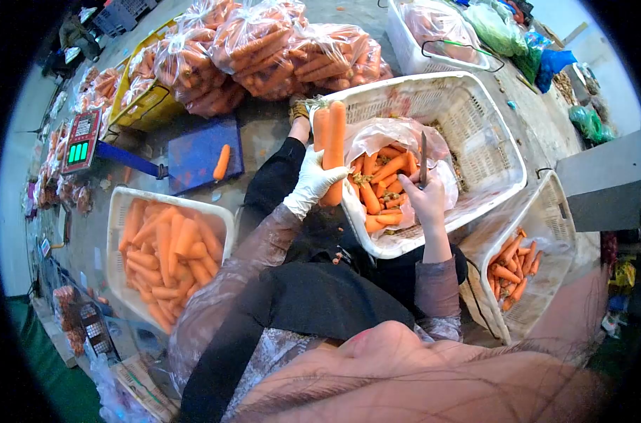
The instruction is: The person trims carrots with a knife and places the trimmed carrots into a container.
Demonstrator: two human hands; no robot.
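My left hand [316, 180], in a white glove, is closed around two long carrots [336, 134] held upright at the near left edge of a large white crate [507, 151]. My bare right hand [426, 197] grips a knife [424, 156] with its blade pointing up and away from me. Below the knife, inside the crate, an open plastic bag [444, 151] holds many carrots [387, 169], some with green-brown tops.
A white crate [112, 233] full of carrots stands at the left, another [563, 247] at the right. A blue scale [193, 151] bears one carrot [222, 162]. Bagged carrots [257, 49] are piled beyond, beside a yellow crate [145, 106].
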